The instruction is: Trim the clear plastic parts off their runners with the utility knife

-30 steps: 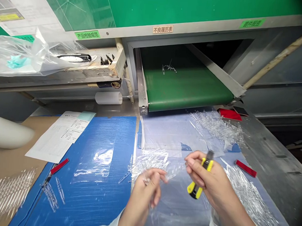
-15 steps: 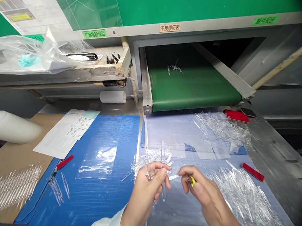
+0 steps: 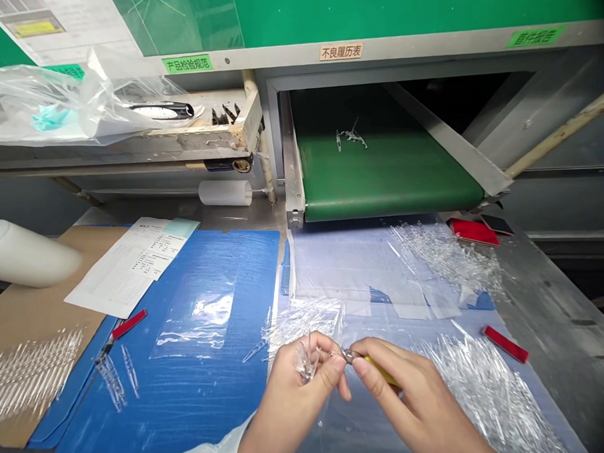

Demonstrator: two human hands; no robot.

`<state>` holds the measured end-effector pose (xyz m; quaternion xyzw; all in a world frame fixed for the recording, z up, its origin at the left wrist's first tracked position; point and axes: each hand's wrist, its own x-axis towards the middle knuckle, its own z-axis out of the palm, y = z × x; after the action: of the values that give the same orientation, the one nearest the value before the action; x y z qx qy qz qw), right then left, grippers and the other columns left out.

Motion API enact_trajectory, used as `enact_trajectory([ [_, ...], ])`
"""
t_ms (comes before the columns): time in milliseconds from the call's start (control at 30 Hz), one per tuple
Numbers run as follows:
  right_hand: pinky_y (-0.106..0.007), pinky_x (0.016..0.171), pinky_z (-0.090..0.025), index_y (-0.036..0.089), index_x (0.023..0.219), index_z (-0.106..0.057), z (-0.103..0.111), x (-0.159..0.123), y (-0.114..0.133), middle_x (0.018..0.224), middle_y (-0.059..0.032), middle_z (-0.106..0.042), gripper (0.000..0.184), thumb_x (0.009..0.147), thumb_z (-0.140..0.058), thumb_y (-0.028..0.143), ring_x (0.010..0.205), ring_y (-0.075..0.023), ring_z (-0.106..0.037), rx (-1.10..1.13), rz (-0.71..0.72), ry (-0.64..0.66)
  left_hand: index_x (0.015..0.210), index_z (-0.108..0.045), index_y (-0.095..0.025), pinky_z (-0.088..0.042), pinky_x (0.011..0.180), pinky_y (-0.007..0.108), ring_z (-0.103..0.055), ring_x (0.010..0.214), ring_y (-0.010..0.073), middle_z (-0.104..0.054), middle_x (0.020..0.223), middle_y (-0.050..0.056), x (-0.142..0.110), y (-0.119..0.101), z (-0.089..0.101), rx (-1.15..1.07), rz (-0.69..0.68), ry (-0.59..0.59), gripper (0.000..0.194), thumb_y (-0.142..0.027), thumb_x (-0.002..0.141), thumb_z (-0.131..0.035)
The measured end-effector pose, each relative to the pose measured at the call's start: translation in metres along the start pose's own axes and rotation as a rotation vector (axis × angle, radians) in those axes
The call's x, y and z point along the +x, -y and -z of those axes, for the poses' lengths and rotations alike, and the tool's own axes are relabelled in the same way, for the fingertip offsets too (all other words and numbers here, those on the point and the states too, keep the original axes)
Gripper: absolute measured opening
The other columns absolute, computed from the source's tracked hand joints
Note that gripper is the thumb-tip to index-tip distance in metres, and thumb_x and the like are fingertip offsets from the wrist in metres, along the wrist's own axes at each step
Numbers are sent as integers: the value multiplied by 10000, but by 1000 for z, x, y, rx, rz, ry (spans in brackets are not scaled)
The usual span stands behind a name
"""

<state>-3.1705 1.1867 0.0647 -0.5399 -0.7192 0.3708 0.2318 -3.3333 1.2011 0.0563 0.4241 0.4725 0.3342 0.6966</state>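
Basically, with the hands as the hub of the clock, the left hand (image 3: 302,390) has its fingers curled closed around a few clear plastic pieces (image 3: 305,363), while the right hand (image 3: 409,391) has its fingers wrapped about a yellow-handled tool (image 3: 382,371), its metal tip (image 3: 348,355) just at the left fingertips. More such pieces lie on the covered surface (image 3: 560,324) in 3 piles: a small pile (image 3: 302,320) between 10 and 11 o'clock, a tangled pile (image 3: 445,259) between 1 and 2, and a wide pile (image 3: 499,409) toward 4, near a red strip (image 3: 506,343). At 9 o'clock a blue mat (image 3: 189,395) bears a clear film (image 3: 195,319); beyond it, neat rows (image 3: 25,378) of clear pieces rest on brown cardboard (image 3: 28,311). At 10 o'clock lie a printed sheet (image 3: 127,265) and a white roll (image 3: 30,255). A cluttered shelf (image 3: 200,142) stands at 11; at 12, a green conveyor belt (image 3: 384,170) carries a few clear bits (image 3: 353,135) below a green board (image 3: 391,20).
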Motion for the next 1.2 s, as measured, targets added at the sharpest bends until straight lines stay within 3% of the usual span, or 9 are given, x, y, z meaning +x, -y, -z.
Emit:
enact_trajectory([
  [433,-254,572,-362,218,725,-512,1,3,3,684,34,-567,306,960,-340,314,627,-119,-546,65,-19,48,755,-547,-174,-361,593,243,-482,550,113,-538,536,-34,-1,1,0,57,-53,9,260,-422,827,-573],
  [767,-238,557,-372,218,713,-521,3,3,5,668,42,-573,309,957,-354,310,608,-106,-549,89,17,11,739,-544,-177,-357,588,241,-477,555,115,-527,536,-32,0,1,-2,83,-79,9,276,-437,830,-569],
  [1000,-241,533,-374,223,807,-559,-4,1,-3,674,39,-584,193,936,-434,294,584,-111,-550,0,71,-192,715,-525,-180,-331,563,234,-442,529,105,-482,521,-45,-2,1,-2,110,-85,6,298,-448,843,-543],
  [1200,-238,509,-370,212,803,-572,-16,-1,-3,639,30,-562,187,929,-442,257,549,-112,-529,-7,112,-272,694,-520,-181,-316,548,230,-421,514,101,-472,509,-46,-3,-3,-1,163,-70,-9,318,-457,850,-528],
])
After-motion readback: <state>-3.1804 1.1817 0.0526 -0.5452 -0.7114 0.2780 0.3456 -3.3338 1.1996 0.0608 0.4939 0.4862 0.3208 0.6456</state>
